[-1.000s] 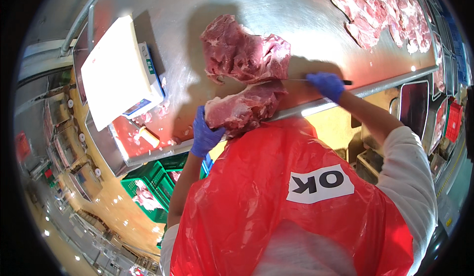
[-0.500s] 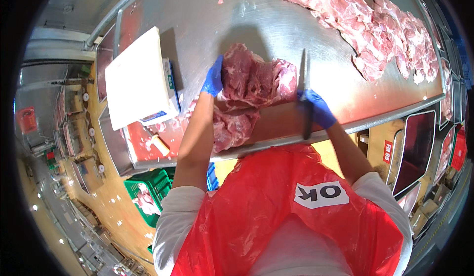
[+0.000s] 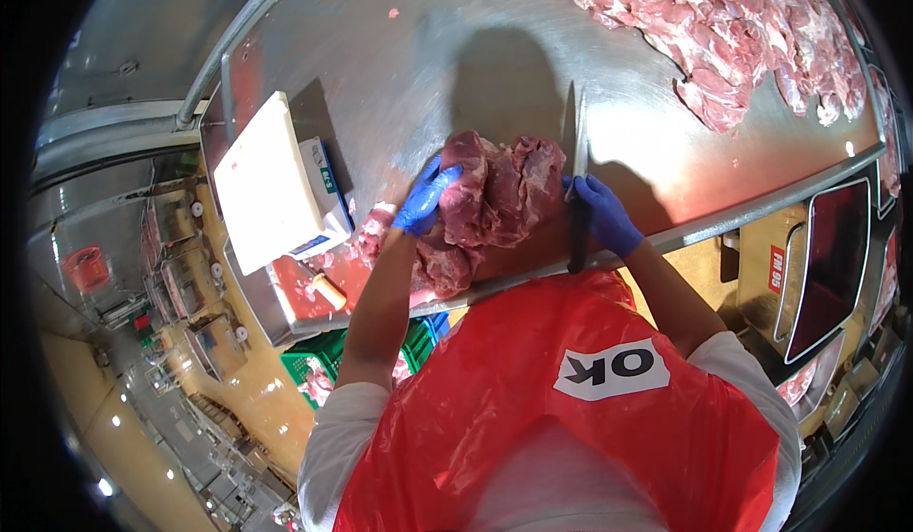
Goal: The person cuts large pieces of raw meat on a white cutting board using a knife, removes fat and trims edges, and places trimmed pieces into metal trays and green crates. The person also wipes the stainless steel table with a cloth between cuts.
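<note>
A thick dark-red piece of raw meat (image 3: 514, 194) lies in front of me on the steel table (image 3: 399, 85). My left hand (image 3: 428, 197), in a blue glove, is closed on its left edge, thumb over the top. My right hand (image 3: 609, 216), also gloved in blue, is wrapped round the black handle of a knife (image 3: 577, 232). The blade points away from me, just right of the meat and apart from it. Another cut of meat (image 3: 449, 266) sits nearer me, partly hidden by my left forearm and the first piece.
To the left stands a scale (image 3: 323, 175) with a tilted white board (image 3: 264, 190). A wooden-handled tool (image 3: 329, 292) lies near small scraps. A large spread of meat (image 3: 704, 28) covers the far right. Below the table edge is a green crate (image 3: 328, 351) holding meat.
The meat has been turned and bunched up, and its pale right-hand part no longer shows. My left thumb has come over its top. The knife stays in my right hand, and the whole view has shifted.
</note>
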### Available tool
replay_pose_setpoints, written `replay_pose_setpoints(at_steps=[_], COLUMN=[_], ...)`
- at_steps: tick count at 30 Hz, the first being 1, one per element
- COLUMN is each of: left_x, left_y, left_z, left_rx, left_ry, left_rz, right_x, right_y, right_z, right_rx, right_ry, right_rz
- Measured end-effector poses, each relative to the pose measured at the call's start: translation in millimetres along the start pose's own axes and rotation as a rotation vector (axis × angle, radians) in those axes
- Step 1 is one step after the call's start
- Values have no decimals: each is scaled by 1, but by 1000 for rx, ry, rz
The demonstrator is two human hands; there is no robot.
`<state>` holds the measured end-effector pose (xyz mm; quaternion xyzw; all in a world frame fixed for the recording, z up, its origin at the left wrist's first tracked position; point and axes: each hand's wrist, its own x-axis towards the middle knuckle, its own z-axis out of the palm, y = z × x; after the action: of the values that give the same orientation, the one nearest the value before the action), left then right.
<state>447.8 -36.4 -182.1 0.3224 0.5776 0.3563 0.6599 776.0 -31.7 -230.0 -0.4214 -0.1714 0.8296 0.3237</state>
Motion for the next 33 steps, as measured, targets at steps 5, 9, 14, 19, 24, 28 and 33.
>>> replay_pose_setpoints(at_steps=[5,9,14,19,24,28,33], left_x=[-1,-54,-102,-88,-53,-36,-12], left_y=[-65,-24,-93,-90,-82,-18,27], left_z=[-5,42,51,71,29,37,82], left_rx=[-329,-645,-597,-624,-538,518,-393], left_ry=[-64,-46,-55,77,-56,-58,63], left_rz=[-177,-401,-356,-403,-157,31,16], right_x=[7,-10,-36,-34,-29,-34,-43], right_y=[-1,-11,-19,-28,-19,-12,-5], right_z=[5,-17,-43,-40,-50,-47,-49], right_rx=[105,49,-76,-114,79,280,182], right_ry=[-95,-111,-164,-242,-338,-360,-195], right_rz=[93,142,187,223,193,187,92])
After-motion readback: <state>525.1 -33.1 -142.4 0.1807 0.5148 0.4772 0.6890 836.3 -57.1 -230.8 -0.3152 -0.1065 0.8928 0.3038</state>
